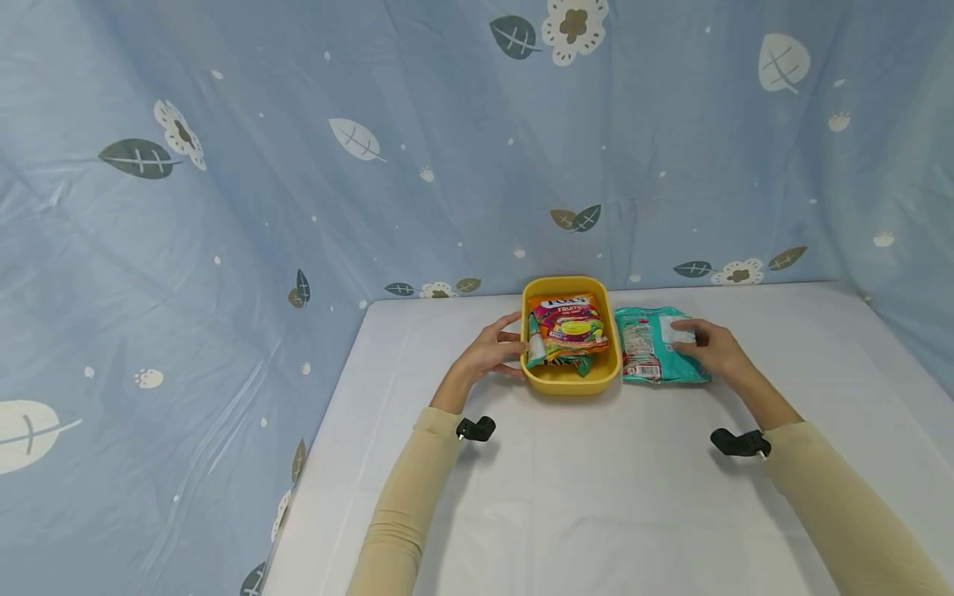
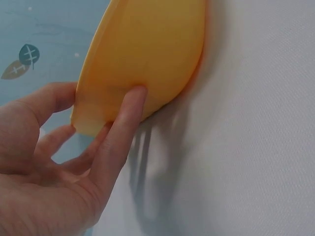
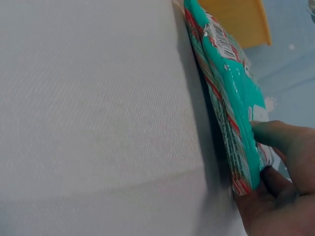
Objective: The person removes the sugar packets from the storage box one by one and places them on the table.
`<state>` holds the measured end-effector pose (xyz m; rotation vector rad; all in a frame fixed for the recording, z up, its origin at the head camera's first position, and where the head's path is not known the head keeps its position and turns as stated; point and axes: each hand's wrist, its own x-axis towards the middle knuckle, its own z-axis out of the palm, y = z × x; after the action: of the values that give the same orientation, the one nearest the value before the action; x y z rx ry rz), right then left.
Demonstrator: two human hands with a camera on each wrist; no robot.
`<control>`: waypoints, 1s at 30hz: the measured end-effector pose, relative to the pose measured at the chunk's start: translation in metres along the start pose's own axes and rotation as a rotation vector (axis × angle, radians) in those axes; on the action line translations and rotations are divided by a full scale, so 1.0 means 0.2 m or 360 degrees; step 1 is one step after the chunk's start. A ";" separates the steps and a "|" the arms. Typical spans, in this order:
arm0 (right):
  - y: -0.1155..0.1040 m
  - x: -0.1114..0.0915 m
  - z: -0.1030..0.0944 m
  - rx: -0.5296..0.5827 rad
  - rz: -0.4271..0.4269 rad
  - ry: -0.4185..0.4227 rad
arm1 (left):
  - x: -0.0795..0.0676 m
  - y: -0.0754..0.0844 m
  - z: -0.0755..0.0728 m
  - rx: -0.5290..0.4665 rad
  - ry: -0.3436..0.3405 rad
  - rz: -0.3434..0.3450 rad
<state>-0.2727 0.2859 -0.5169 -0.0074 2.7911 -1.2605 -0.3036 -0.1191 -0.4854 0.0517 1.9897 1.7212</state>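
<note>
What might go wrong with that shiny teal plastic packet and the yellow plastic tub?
The right hand pinches the shiny teal plastic packet near one end, so it might droop if lifted.
The yellow rounded plastic tub already holds a glossy orange FOX'S bag, so anything added might pile up.
The left hand holds one side, so the tub might tip if pulled.
</note>
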 end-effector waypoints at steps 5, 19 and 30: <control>0.02 0.00 0.00 -0.0024 -0.0002 0.0004 | -0.01 0.01 0.00 -0.0013 -0.0020 0.0000; 0.01 0.00 0.02 -0.0280 -0.0169 0.0072 | 0.00 0.01 0.00 0.0003 -0.0016 -0.0021; -0.01 -0.01 0.02 -0.0451 -0.0257 0.0087 | 0.00 0.01 -0.01 0.0007 -0.0015 -0.0018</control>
<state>-0.2712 0.2809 -0.5186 -0.2221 3.0442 -0.8920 -0.3045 -0.1197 -0.4831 0.0499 1.9832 1.7065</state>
